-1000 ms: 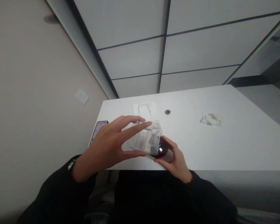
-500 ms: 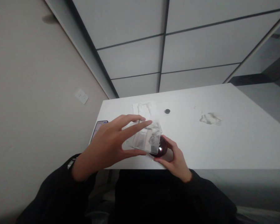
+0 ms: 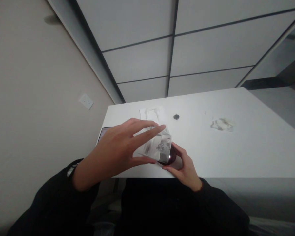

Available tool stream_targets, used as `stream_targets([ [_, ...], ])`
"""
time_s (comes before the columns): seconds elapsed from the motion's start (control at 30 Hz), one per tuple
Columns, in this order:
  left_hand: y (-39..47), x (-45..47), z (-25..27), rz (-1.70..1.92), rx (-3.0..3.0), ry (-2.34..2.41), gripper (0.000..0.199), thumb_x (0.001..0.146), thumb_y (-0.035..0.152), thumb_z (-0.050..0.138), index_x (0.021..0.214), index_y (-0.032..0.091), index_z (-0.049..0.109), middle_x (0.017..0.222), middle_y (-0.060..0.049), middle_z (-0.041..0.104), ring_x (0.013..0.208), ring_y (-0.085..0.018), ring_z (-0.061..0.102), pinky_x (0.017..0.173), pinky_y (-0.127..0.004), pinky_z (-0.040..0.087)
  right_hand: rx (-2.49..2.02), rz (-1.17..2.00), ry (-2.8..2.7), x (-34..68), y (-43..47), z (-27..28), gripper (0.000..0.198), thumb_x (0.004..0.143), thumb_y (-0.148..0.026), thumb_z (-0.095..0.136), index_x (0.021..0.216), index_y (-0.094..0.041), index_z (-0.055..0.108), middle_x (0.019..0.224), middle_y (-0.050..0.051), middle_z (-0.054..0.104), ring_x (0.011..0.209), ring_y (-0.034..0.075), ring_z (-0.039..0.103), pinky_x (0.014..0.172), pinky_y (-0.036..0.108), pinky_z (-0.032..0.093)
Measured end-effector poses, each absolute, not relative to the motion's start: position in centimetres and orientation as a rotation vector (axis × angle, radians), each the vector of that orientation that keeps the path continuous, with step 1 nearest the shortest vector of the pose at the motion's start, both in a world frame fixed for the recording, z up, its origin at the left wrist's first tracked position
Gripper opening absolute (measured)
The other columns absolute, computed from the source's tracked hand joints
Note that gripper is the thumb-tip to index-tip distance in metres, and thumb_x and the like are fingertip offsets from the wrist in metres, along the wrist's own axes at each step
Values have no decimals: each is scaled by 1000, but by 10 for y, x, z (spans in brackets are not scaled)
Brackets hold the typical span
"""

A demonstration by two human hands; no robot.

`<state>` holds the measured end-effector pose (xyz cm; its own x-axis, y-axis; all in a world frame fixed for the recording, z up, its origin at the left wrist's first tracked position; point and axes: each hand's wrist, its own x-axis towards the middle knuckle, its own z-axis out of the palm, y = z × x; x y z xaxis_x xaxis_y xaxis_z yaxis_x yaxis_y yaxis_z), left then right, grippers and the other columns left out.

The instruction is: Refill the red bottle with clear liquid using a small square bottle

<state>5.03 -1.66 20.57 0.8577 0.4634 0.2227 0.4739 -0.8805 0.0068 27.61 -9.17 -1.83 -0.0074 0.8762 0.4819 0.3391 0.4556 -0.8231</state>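
Observation:
My left hand (image 3: 115, 147) is closed around a clear, flat plastic box (image 3: 165, 149), thumb on the near side and fingers on the far side. Something pale with a round mark shows through its wall. Beside and partly behind the box is a glossy, dark red rounded object (image 3: 173, 158) whose exact kind I cannot tell. My right hand (image 3: 186, 167) grips that object from the right between thumb and fingers. The box overlaps the object's left part in view; whether they touch is unclear. Both are held over the near edge of the white table (image 3: 236, 154).
A small dark disc (image 3: 176, 117) lies farther back on the table. To the right sits crumpled clear plastic (image 3: 222, 124). Behind my left hand is a white sheet with clear packaging (image 3: 149, 113). A phone (image 3: 103, 131) is partly hidden by my left wrist. The wall (image 3: 39, 108) borders the left side.
My left hand has shifted slightly to the right, and the clear box has moved with it, covering more of the dark red object. My right hand has stayed in place.

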Motion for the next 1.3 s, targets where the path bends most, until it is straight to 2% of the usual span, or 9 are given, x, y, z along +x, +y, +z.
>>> stream_targets([
  [0.17,-17,57,212,-282,-2971,-779,67,95,48,81,148,18,54,138,-13,73,124,-30,70,98,-40,60,-1106,621,-1572,276,-91,-18,88,84,-44,90,158,-28,47,148,15,68,134,37,68,112,59,58],
  [0.37,-18,61,217,-191,-2934,-704,65,98,45,78,152,21,51,142,-13,71,123,-30,69,95,-39,58,-1090,614,-1553,275,-91,-21,86,84,-46,90,157,-28,49,148,15,68,134,38,68,112,59,58],
  [0.67,-19,67,221,-149,-2911,-640,70,95,40,82,153,19,49,144,-14,70,123,-32,69,97,-42,57,-1090,642,-1524,275,-92,-23,83,84,-46,90,154,-28,51,147,15,69,133,37,69,113,59,57],
  [0.9,-20,72,227,-53,-2917,-649,67,97,39,79,154,23,49,146,-13,69,129,-32,67,102,-43,55,-1123,664,-1532,276,-92,-23,86,81,-47,92,154,-26,51,146,16,69,132,38,69,112,61,57],
  [1.07,-22,79,231,-8,-2903,-629,60,98,34,78,151,24,52,147,-10,68,129,-31,67,103,-42,55,-1114,647,-1537,276,-92,-24,85,83,-49,90,155,-27,50,146,16,69,132,38,69,112,60,58],
  [1.2,-26,90,236,37,-2871,-600,54,97,26,77,147,21,56,143,-10,71,120,-31,70,95,-42,58,-1124,640,-1537,276,-93,-24,82,86,-49,88,154,-27,50,145,16,69,131,37,70,110,60,58],
  [1.3,-29,98,239,68,-2842,-591,44,102,21,68,144,20,58,136,-10,74,112,-28,72,89,-39,58,-1122,619,-1533,276,-93,-24,80,86,-49,88,153,-26,50,143,16,70,129,38,71,108,61,59],
])
